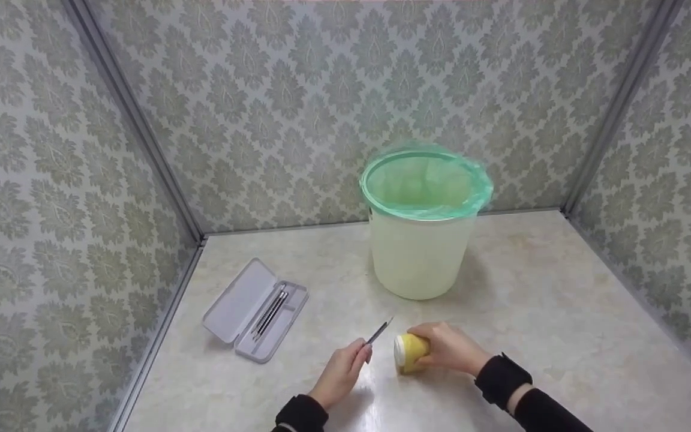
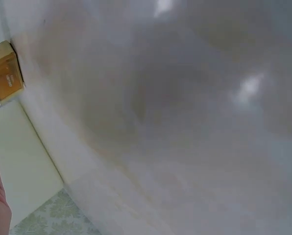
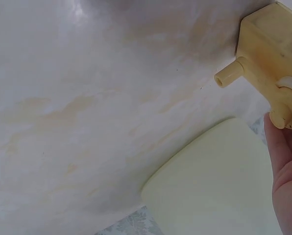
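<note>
A dark pencil [image 1: 379,330] is pinched in my left hand [image 1: 339,369], its tip pointing up and away toward the bin. Just to the right, my right hand [image 1: 450,348] grips a yellow hand-crank pencil sharpener [image 1: 415,351] from its right side. Its white front end faces the left hand, a short gap from the pencil. The right wrist view shows the crank knob [image 3: 229,73] sticking out from the sharpener, with fingers [image 3: 283,152] at its lower side. In the left wrist view, the sharpener's brown see-through drawer [image 2: 8,76] shows, and the pencil is out of frame.
An open grey pencil case [image 1: 242,297] lies at the left with several pencils [image 1: 270,315] inside. A pale bin [image 1: 420,258] with a green bag [image 1: 471,186] over its rim stands behind the hands. Patterned walls enclose the table [image 1: 561,300] at the back and sides.
</note>
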A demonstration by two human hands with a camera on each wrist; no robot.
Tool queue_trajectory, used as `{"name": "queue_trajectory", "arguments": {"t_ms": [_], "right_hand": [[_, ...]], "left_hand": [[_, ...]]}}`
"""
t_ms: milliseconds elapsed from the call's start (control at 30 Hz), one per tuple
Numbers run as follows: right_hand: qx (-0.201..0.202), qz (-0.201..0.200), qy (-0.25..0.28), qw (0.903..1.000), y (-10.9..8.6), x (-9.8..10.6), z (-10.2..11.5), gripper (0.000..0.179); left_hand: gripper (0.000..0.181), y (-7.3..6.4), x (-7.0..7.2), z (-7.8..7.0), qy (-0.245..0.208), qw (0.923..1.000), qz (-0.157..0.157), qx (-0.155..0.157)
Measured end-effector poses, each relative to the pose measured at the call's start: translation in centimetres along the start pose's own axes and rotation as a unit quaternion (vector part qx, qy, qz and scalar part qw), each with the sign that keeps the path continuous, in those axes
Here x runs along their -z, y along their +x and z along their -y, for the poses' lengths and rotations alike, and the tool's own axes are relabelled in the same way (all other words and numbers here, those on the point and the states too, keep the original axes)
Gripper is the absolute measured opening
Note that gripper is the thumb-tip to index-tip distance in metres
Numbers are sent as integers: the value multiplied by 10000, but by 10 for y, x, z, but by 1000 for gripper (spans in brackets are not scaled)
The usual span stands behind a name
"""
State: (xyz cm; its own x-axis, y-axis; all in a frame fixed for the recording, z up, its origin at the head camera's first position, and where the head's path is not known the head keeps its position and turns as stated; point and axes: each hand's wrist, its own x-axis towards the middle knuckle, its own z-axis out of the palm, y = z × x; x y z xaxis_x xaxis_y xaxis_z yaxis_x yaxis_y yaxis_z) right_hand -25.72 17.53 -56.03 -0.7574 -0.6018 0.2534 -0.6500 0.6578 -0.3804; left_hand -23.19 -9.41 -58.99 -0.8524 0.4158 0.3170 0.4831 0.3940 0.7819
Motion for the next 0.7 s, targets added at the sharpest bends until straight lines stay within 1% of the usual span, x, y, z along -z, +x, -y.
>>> {"name": "queue_trajectory", "arguments": {"t_ms": [100, 267, 333, 400, 533, 633, 700], "right_hand": [[-31, -59, -36, 10000, -2, -1, 0, 54], [-161, -195, 186, 9995, -5, -4, 1, 61], [-255, -211, 294, 9990, -6, -5, 1, 62], [-373, -209, 401, 9983, -6, -7, 0, 63], [-639, -262, 745, 9948, -9, -9, 0, 67], [-688, -472, 1038, 9911, -11, -9, 3, 67], [-617, -752, 1183, 9882, -12, -7, 6, 64]], "left_hand": [[30, 2, -6, -4, -301, 9994, -154, 62], [32, 4, -15, -12, -718, 9963, -212, 429], [32, 4, -19, -15, -861, 9946, -238, 526], [32, 4, -22, -18, -1008, 9930, -284, 538], [33, 6, -29, -22, -1182, 9913, -368, 442], [35, 7, -32, -25, -1302, 9894, -364, 530], [36, 9, -34, -27, -1413, 9869, -332, 701]]}}
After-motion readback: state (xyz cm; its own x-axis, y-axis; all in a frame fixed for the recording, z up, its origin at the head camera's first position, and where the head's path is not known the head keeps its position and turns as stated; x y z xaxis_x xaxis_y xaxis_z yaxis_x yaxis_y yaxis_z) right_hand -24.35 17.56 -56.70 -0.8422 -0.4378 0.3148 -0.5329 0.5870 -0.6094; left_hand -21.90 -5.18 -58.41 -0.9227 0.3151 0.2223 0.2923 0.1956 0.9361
